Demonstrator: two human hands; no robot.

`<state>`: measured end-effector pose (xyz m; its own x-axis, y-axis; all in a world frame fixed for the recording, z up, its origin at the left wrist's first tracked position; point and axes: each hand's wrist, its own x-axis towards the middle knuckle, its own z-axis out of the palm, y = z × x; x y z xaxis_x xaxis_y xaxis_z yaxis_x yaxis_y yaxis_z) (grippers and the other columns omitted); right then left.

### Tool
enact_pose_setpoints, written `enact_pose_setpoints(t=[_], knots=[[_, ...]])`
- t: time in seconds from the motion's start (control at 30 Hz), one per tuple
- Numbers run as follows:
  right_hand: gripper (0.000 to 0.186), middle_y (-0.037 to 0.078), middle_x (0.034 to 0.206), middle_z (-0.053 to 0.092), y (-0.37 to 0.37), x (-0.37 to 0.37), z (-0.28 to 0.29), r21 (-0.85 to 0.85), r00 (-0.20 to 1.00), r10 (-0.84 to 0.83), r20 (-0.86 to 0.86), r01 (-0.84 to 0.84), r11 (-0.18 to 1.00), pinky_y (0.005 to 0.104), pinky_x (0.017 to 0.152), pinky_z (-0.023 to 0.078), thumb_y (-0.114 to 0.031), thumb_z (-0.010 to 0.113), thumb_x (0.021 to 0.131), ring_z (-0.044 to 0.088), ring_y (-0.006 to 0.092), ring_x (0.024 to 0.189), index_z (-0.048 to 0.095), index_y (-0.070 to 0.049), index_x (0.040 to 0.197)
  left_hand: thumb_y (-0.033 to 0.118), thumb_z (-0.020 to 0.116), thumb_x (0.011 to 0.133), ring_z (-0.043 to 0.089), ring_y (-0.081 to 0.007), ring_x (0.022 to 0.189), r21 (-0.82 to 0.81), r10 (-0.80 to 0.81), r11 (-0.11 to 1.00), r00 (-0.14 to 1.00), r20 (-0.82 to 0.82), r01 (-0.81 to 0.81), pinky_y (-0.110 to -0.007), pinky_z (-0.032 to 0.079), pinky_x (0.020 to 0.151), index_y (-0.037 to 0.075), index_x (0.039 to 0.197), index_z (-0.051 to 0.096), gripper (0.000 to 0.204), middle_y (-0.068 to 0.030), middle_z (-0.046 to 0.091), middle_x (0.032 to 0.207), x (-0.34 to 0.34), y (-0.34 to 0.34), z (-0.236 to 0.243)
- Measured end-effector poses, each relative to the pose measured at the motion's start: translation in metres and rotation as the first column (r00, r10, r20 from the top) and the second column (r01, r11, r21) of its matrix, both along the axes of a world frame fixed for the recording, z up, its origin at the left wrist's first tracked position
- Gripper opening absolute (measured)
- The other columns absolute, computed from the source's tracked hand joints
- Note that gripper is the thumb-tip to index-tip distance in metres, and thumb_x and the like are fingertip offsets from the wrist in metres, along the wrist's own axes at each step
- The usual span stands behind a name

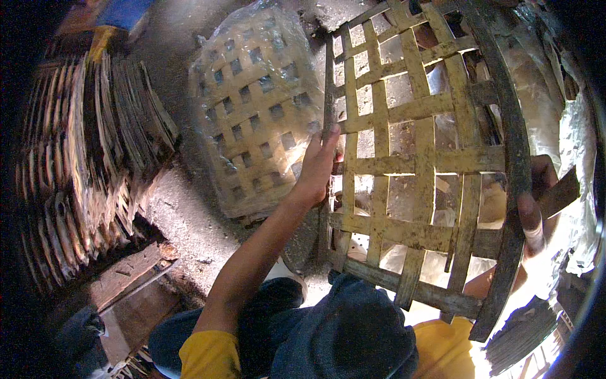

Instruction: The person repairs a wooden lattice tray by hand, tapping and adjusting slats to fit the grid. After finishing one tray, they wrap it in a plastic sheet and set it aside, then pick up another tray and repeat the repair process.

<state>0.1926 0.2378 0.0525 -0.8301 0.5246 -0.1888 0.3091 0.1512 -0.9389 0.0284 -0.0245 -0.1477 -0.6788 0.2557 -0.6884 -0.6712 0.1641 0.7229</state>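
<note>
Woven slat frame (425,158) — stained, hands (315,167) gripping sides

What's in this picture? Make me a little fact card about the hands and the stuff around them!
Left hand: holding the woven frame's left edge
Right hand: holding its right edge
Woven frame: yellowish crossing slats, see-through gaps, dark side rail on the right
Behind, to the left: a woven panel in clear plastic
Far left: many thin brownish pieces packed together
Sleeves: yellow

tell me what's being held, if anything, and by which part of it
A woven slat panel, held at both long edges: left hand on its left rail, right hand on its right rail.
</note>
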Motion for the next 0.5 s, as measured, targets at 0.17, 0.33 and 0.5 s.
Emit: enact_pose_setpoints(t=[0.17,0.33,0.5], knots=[[0.053,0.005,0.093,0.056,-0.001,0.012,-0.006,-0.031,0.998,-0.067,-0.020,0.066,0.997,0.0288,0.075,0.041,-0.042,0.079,0.080,0.052,0.0123,0.083,0.053,-0.004,0.107,0.058,0.064,0.096,0.048,-0.0116,0.075,-0.091,-0.065,0.994,0.996,-0.061,0.060,-0.030,0.043,0.071,0.010,0.115,0.060,0.052,0.0023,0.052,0.085,-0.004,-0.003,-0.006],[0.052,0.004,0.088,0.057,0.013,0.007,-0.039,-0.276,0.988,-0.089,-0.124,0.052,0.960,0.0257,0.063,0.043,-0.037,0.079,0.081,0.053,0.0104,0.073,0.052,-0.005,0.111,0.056,0.069,0.094,0.051,-0.0103,0.068,-0.219,-0.008,0.976,0.998,-0.068,-0.008,-0.030,0.045,0.064,0.007,0.109,0.061,0.053,0.0014,0.055,0.079,-0.003,-0.009,0.006],[0.054,0.000,0.079,0.057,0.049,0.015,-0.118,-0.479,0.975,-0.093,-0.201,-0.015,0.878,0.0200,0.048,0.041,-0.034,0.080,0.083,0.051,0.0079,0.057,0.052,-0.009,0.122,0.052,0.068,0.096,0.052,-0.0104,0.068,-0.227,0.130,0.959,0.976,-0.174,-0.169,-0.031,0.045,0.060,0.005,0.108,0.064,0.049,0.0009,0.057,0.083,-0.002,-0.029,0.016]])
